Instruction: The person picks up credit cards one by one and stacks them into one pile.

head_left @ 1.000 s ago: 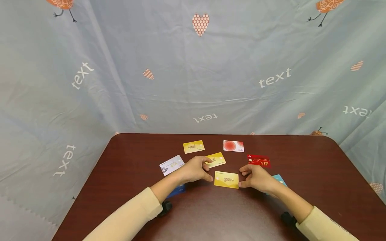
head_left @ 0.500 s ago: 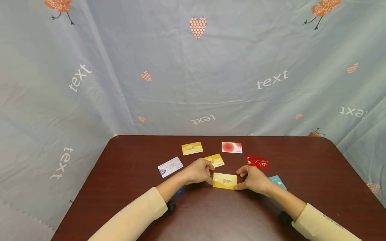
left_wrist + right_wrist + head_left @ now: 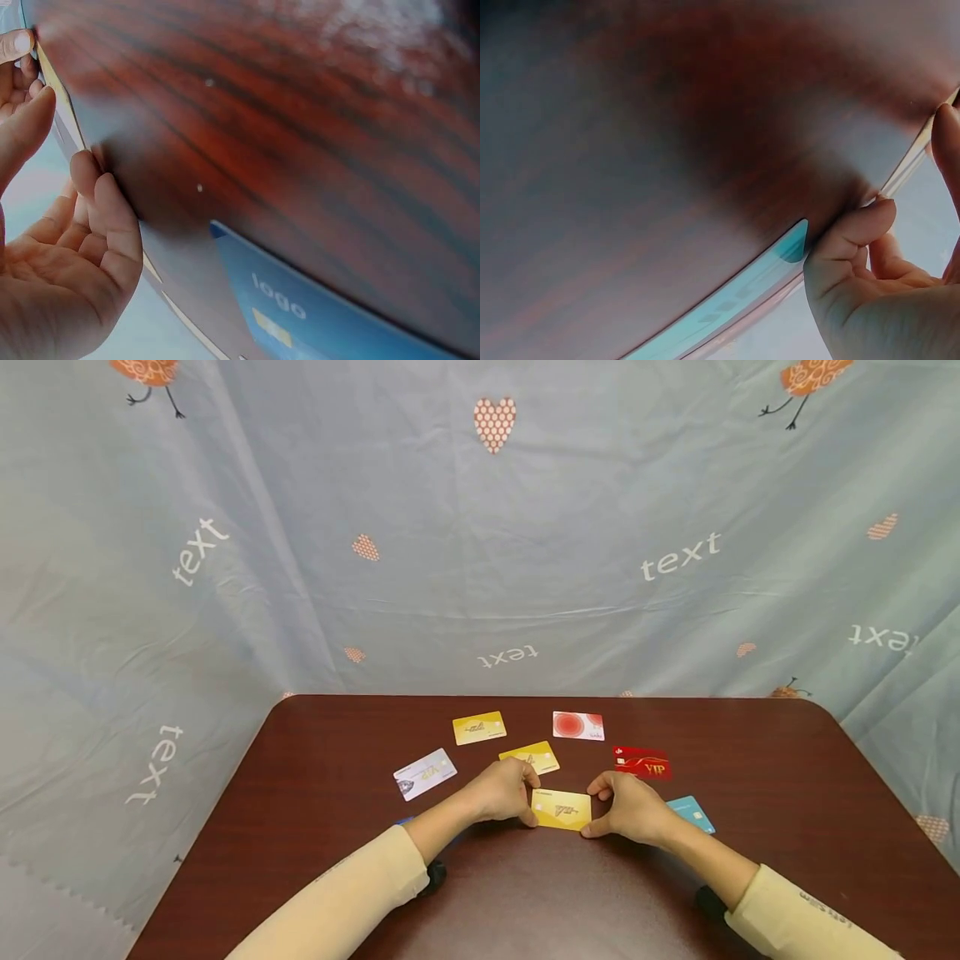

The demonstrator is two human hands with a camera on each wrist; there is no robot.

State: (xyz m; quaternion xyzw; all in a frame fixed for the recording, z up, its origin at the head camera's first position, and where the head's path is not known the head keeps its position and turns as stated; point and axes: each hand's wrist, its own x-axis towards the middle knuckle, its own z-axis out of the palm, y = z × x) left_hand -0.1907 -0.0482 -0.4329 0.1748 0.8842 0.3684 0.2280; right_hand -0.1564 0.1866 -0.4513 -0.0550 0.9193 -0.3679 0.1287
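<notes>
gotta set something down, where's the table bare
Table: free right of the teal card, left of the white VIP card, and nearside between the sleeves. Crowded in the middle: left hand and right hand flank the nearest yellow card.

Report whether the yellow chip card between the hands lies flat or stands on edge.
Flat: in the head view, the yellow chip card lies printed face up.

Dark red-brown table (image 3: 795,768) out there, wood grain showing, far corners rounded, and it's cards across the middle! First yellow card (image 3: 479,727) back left, white-and-red card (image 3: 578,726) back right; second yellow card (image 3: 536,755) ahead of them, slightly turned; third yellow card (image 3: 562,810) just nearer; silver VIP card (image 3: 424,774) and blue card (image 3: 319,319) leftward, red VIP card (image 3: 642,762) and teal card (image 3: 692,814) holding the right
</notes>
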